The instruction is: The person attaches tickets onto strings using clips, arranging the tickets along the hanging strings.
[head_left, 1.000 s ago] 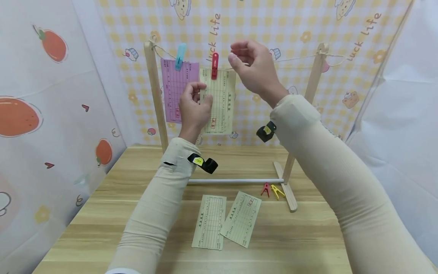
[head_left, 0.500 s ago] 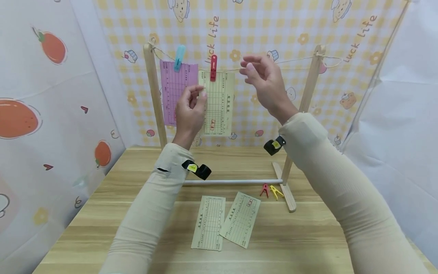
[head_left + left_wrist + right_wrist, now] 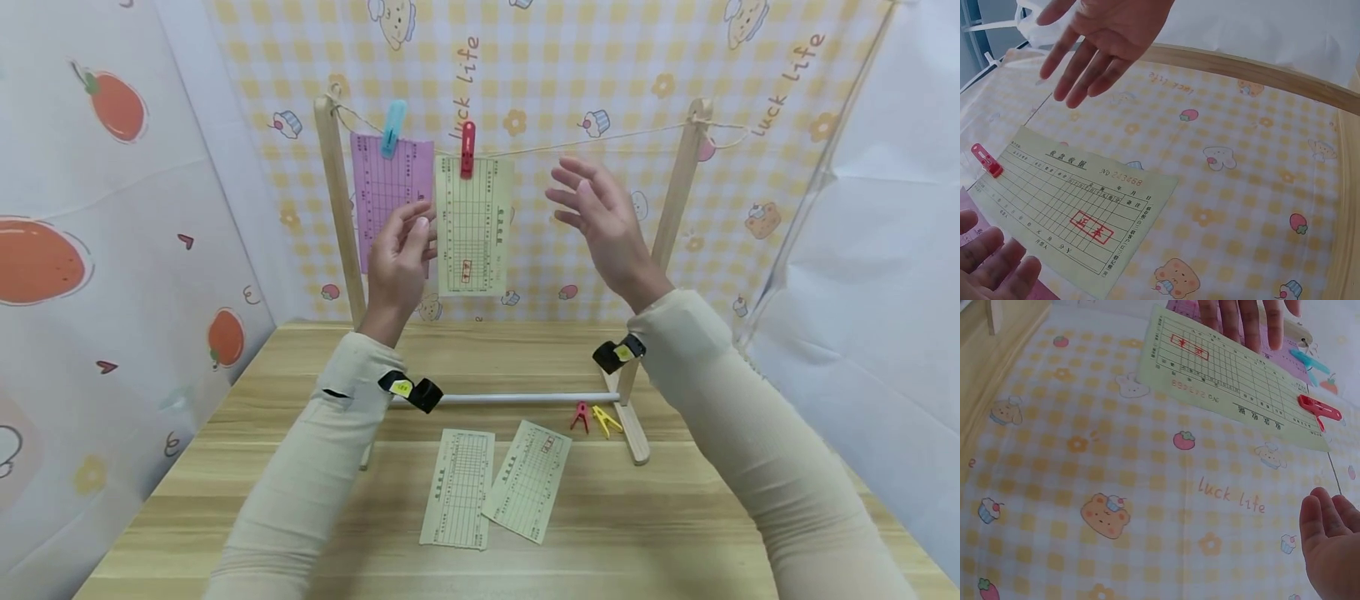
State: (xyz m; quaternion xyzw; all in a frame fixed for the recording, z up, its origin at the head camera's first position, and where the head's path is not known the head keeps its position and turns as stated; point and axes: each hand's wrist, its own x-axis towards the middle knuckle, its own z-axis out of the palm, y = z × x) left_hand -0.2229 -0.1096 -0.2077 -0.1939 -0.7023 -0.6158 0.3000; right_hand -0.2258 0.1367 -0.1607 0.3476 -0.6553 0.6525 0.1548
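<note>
A pale green receipt slip [image 3: 474, 229] hangs from the string, held by a red clothespin [image 3: 467, 150]. To its left a purple slip [image 3: 390, 175] hangs under a light blue clothespin [image 3: 393, 129]. My left hand [image 3: 397, 262] is in front of the purple slip, fingers relaxed and holding nothing, just left of the green slip. My right hand [image 3: 600, 221] is in the air below the string, right of the green slip, fingers loosely spread. Both wrist views show the green slip [image 3: 1079, 206] hanging free between the hands.
Two more green slips, one straight [image 3: 459, 492] and one slanted [image 3: 527, 483], lie on the wooden table [image 3: 637, 542]. A pink clothespin [image 3: 580, 417] and a yellow clothespin [image 3: 606, 422] lie by the stand's right foot [image 3: 636, 437]. A white rod [image 3: 525, 398] runs between the posts.
My right hand has moved down and right, away from the string. My left hand has drawn down and left off the green slip's edge. The slips stay hanging.
</note>
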